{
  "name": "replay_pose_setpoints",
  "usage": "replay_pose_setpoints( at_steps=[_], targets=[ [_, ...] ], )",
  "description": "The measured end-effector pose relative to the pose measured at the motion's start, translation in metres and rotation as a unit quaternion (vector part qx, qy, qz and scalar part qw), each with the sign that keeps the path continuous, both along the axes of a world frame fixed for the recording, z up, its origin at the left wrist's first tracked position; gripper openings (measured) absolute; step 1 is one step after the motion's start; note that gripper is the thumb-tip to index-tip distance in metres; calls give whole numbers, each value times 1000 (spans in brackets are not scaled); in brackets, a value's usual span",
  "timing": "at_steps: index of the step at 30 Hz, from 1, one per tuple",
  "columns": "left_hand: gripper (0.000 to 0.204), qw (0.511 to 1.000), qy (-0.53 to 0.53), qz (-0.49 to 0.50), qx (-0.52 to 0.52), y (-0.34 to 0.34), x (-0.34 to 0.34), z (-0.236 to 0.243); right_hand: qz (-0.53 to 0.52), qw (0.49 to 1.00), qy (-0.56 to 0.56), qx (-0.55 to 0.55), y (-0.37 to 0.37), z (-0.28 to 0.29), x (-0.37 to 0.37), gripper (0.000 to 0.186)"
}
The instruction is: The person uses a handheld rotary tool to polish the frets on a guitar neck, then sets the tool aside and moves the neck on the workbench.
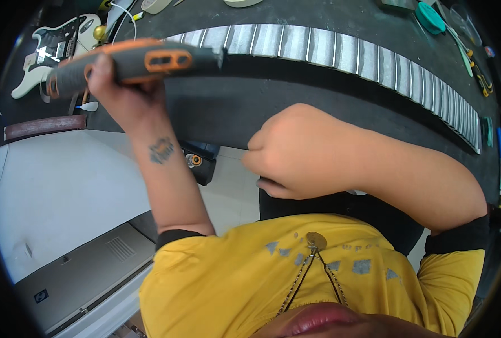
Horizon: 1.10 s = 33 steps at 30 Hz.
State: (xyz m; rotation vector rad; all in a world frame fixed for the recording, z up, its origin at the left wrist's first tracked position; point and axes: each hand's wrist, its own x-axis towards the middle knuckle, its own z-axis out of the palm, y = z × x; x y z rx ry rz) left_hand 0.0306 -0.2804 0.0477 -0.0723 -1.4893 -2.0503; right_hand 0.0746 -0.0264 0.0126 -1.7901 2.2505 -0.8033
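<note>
My left hand (123, 90) is wrapped round a grey and orange rotary tool (143, 62), raised over the dark bench with its tip to the right. That tip is blurred, and the bit on it is too unclear to name. Beyond it lies a long guitar neck (318, 48), its silver frets showing between pale strips that look like masking tape. My right hand (295, 149) is closed in front of the neck, apart from it, with the back of the hand up. Its curled fingers are largely hidden, so anything inside them cannot be seen.
A white electric guitar body (33, 76) lies at the far left, near a brown curved strip (44, 127). Tape rolls, a teal round object (429, 18) and pliers (483, 84) lie along the far and right sides. A white surface (70, 191) stands at left.
</note>
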Motion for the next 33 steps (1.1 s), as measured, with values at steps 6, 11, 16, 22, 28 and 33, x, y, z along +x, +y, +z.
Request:
replay_pose_setpoints(
  at_steps=[6, 11, 16, 22, 28, 33],
  targets=[
    [35, 998, 7, 35, 46, 17, 16, -30, 18, 999, 42, -12, -4, -3, 8, 18],
    [41, 1000, -15, 14, 1, -5, 13, -44, 11, 999, 32, -16, -2, -4, 7, 18],
    [37, 1000, -2, 14, 10, -5, 8, -42, 10, 1000, 26, -5, 1, -4, 5, 18],
    [30, 999, 3, 52, 12, 18, 6, -38, 7, 999, 32, -2, -1, -5, 5, 18],
    [35, 1000, -16, 15, -10, 5, 8, -43, 7, 999, 29, 14, -2, -1, 5, 18],
    [35, 1000, -15, 19, 19, 3, 11, -41, 7, 999, 27, -26, -1, -5, 5, 15]
  ],
)
